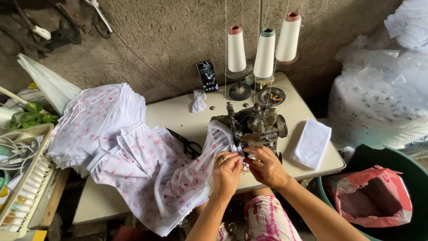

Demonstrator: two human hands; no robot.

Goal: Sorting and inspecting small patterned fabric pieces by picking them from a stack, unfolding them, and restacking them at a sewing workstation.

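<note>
Left hand [226,172] and right hand [267,167] both pinch white pink-printed cloth [187,174] at grey overlock sewing machine [256,127], table's [178,116] front edge.

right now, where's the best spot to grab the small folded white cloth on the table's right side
Probably the folded white cloth is best pinched at its near right corner, coming from the table's right edge: it lies flat and alone there, clear of the sewing machine, and nearest the right hand.

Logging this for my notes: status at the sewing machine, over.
Left hand and right hand both pinching the printed white fabric at the sewing machine. Scissors lie beside the fabric, apart from the hands.
</note>
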